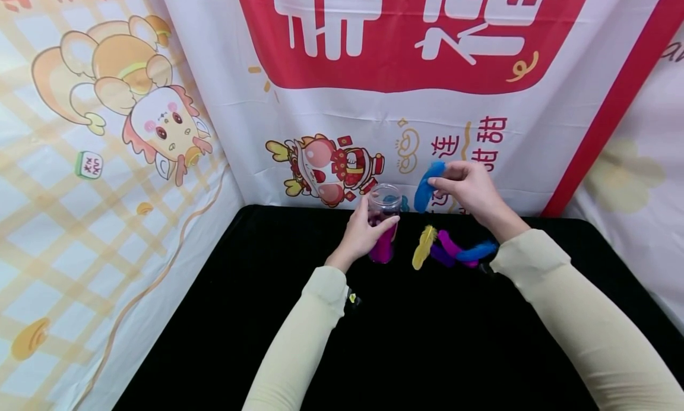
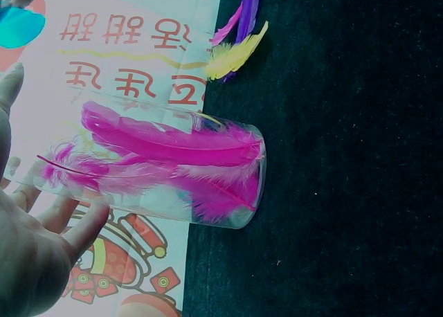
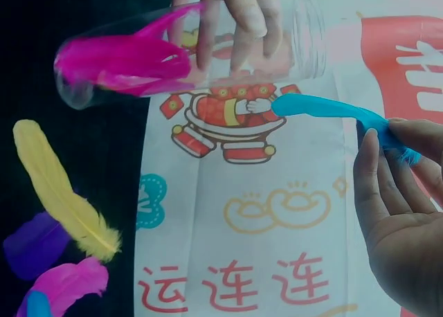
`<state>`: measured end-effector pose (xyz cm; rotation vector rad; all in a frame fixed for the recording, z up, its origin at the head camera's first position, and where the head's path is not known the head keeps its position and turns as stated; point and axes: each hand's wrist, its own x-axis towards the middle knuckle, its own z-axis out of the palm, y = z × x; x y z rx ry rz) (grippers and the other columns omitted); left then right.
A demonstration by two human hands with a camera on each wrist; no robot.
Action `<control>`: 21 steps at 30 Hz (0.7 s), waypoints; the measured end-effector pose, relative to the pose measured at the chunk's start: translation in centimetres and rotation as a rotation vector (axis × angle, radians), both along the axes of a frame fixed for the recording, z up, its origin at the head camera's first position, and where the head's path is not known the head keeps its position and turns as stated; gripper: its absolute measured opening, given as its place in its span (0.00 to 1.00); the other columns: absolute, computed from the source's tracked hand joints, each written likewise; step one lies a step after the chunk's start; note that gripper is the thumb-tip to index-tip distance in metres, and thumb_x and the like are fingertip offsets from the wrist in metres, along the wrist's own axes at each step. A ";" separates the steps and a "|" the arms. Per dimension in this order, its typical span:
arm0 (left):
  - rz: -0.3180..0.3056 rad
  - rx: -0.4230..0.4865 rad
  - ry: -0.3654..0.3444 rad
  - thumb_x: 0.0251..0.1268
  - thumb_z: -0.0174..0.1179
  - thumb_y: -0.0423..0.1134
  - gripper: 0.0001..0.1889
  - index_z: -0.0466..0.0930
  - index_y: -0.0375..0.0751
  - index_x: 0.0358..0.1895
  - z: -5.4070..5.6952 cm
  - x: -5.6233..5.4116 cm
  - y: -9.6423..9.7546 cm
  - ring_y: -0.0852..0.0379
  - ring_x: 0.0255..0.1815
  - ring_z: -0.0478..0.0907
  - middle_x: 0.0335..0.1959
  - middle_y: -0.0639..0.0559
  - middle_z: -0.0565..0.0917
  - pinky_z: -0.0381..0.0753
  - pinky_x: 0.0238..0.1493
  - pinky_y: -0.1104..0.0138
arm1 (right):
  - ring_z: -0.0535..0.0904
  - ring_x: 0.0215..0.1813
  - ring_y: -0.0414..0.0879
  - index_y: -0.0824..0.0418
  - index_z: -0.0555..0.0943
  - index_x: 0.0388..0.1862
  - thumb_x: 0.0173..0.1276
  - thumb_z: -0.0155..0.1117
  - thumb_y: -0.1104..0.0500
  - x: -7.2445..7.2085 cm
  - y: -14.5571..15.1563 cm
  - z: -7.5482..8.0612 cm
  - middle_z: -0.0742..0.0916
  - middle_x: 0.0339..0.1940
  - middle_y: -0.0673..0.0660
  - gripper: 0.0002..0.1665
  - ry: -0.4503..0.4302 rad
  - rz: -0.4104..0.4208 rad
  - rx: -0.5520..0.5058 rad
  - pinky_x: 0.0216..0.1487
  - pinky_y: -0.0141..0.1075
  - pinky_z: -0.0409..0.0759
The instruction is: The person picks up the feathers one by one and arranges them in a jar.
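A clear jar with magenta feathers inside stands on the black table near its back edge. My left hand grips the jar's side, fingers around it and thumb across the front. To the right and a little higher, my right hand pinches a blue feather between thumb and fingertips, apart from the jar. Its free end points toward the jar in the right wrist view. On the table below the right hand lie a yellow feather, a purple feather, a pink feather and another blue feather.
The black table reaches from the front up to a white printed cloth hanging behind it. A yellow-checked cloth covers the left side, and another pale cloth hangs at the right.
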<state>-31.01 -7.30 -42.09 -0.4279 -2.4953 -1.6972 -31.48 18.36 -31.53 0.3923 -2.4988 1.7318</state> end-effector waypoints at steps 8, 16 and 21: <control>-0.002 0.006 -0.011 0.69 0.68 0.53 0.38 0.58 0.55 0.75 0.1 0.1 0.0 0.53 0.64 0.78 0.67 0.47 0.74 0.77 0.64 0.56 | 0.89 0.40 0.42 0.70 0.85 0.48 0.69 0.73 0.57 0.0 -0.9 0.9 0.92 0.36 0.48 0.17 0.007 0.030 -0.088 0.44 0.35 0.86; -0.002 -0.004 -0.011 0.67 0.68 0.57 0.39 0.59 0.55 0.75 0.2 0.1 0.0 0.54 0.60 0.79 0.64 0.48 0.75 0.79 0.62 0.57 | 0.89 0.41 0.47 0.68 0.85 0.48 0.69 0.74 0.54 0.4 -1.6 1.7 0.92 0.38 0.50 0.18 0.041 0.038 -0.103 0.45 0.37 0.87; -0.003 -0.010 -0.011 0.67 0.67 0.59 0.39 0.59 0.54 0.75 0.1 0.1 0.0 0.54 0.60 0.79 0.65 0.48 0.75 0.79 0.61 0.56 | 0.88 0.39 0.48 0.67 0.84 0.48 0.70 0.73 0.55 0.5 -2.2 2.0 0.92 0.39 0.52 0.17 0.060 0.041 -0.116 0.43 0.36 0.87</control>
